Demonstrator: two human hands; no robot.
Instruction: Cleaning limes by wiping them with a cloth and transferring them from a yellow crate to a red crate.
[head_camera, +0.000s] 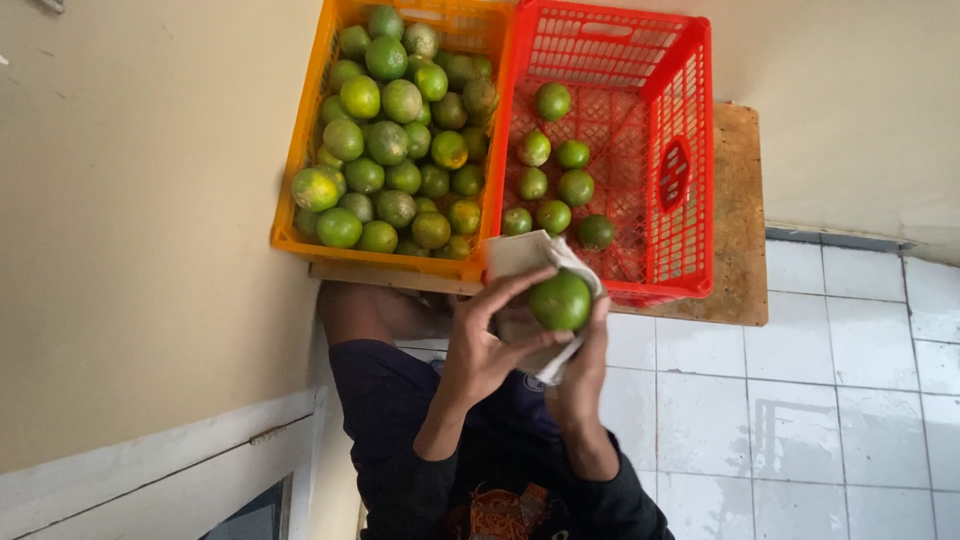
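Observation:
A green citrus fruit (560, 300) is held in front of me, just before the near edges of the two crates. My left hand (485, 350) grips it from the left, thumb and fingers curled onto it. From the right, my right hand (587, 372) presses a white cloth (522, 255) against the fruit; the cloth wraps behind and under it. An orange crate (300, 175) heaped with several green fruits stands to the upper left. Beside it, a red crate (680, 160) holds several fruits on its floor.
Both crates rest on a wooden board (738, 220). A beige wall (140, 220) runs along the left, with a white frame (160, 480) at lower left. White floor tiles (850, 400) lie to the right. My dark-clothed lap (400, 430) fills the bottom middle.

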